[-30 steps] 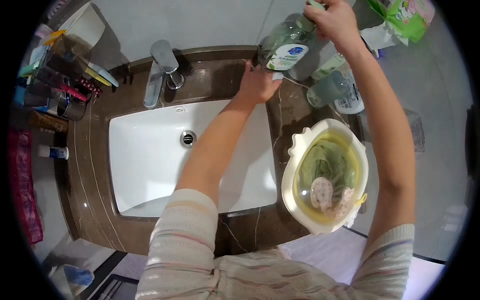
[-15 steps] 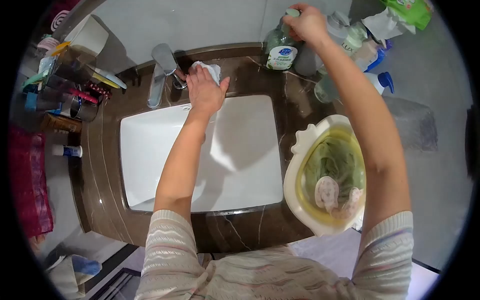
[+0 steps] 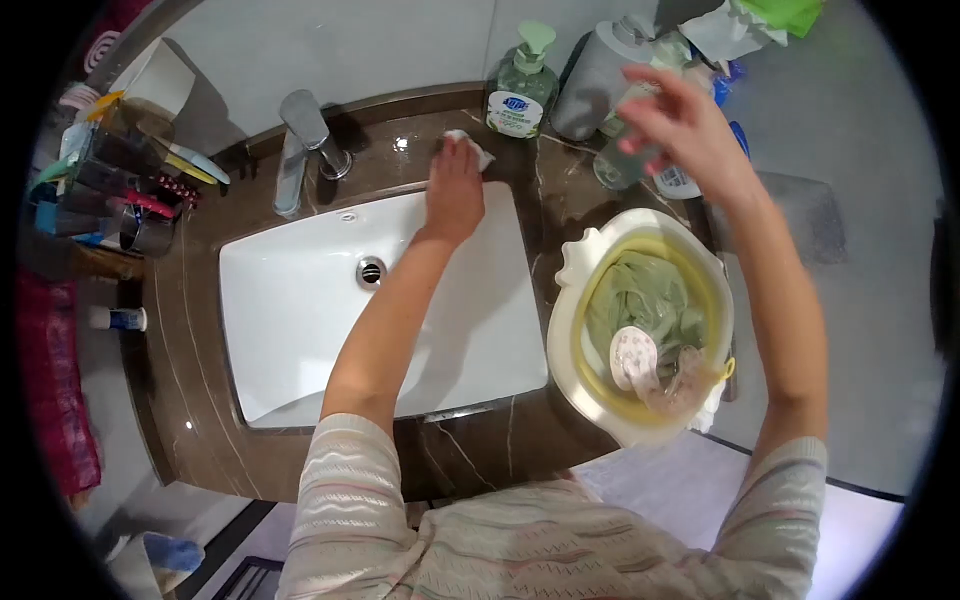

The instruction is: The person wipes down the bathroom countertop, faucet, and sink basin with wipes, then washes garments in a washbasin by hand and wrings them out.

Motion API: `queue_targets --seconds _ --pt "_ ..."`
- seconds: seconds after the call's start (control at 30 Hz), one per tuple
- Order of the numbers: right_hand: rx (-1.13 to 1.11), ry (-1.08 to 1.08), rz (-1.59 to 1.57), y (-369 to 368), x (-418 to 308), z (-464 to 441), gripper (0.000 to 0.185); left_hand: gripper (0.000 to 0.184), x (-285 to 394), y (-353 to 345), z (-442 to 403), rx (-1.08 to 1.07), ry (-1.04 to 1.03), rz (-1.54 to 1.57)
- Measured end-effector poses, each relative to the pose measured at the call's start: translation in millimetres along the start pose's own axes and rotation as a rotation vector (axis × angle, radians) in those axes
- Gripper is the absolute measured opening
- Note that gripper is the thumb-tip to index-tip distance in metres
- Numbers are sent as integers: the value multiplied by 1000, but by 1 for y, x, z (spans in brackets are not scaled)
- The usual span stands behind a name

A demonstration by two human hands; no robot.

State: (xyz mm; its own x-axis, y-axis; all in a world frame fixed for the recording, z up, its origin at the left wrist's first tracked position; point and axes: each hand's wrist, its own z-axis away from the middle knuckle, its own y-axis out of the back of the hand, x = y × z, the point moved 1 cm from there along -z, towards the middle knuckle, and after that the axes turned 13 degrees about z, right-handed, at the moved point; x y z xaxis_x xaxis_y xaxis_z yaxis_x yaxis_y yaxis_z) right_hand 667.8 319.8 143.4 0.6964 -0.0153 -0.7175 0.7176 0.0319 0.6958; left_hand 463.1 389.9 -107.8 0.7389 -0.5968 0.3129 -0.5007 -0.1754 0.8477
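Observation:
My left hand (image 3: pixel 456 192) presses a crumpled white cloth (image 3: pixel 472 150) against the brown marbled counter (image 3: pixel 405 150), just behind the sink's back rim. Most of the cloth is hidden under the fingers. My right hand (image 3: pixel 690 130) hangs in the air over the bottles at the back right, fingers apart and holding nothing. A green pump bottle (image 3: pixel 518 100) with a white label stands upright by the wall, between my two hands and touched by neither. Nearest beneath my right hand is a clear, pale green container (image 3: pixel 618 165), partly covered.
The white sink (image 3: pixel 300 330) has a chrome tap (image 3: pixel 310 125) behind it. To its right sits a cream and yellow basin (image 3: pixel 570 340) holding green fabric (image 3: pixel 640 290) and a pink patterned item (image 3: pixel 635 358). A grey bottle (image 3: pixel 595 85) stands back right; toothbrushes and cups crowd the left.
My right hand has let go of the green pump bottle's top and moved right and down. My left hand has slid the cloth rightward along the counter, away from the tap.

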Motion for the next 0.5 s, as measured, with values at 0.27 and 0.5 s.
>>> queue_targets --seconds 0.27,0.5 --pt "-18 -299 -175 7 42 164 27 29 59 -31 -19 -33 -253 463" --pt "-31 -400 -263 -4 49 200 18 32 84 -41 -41 -199 -288 412"
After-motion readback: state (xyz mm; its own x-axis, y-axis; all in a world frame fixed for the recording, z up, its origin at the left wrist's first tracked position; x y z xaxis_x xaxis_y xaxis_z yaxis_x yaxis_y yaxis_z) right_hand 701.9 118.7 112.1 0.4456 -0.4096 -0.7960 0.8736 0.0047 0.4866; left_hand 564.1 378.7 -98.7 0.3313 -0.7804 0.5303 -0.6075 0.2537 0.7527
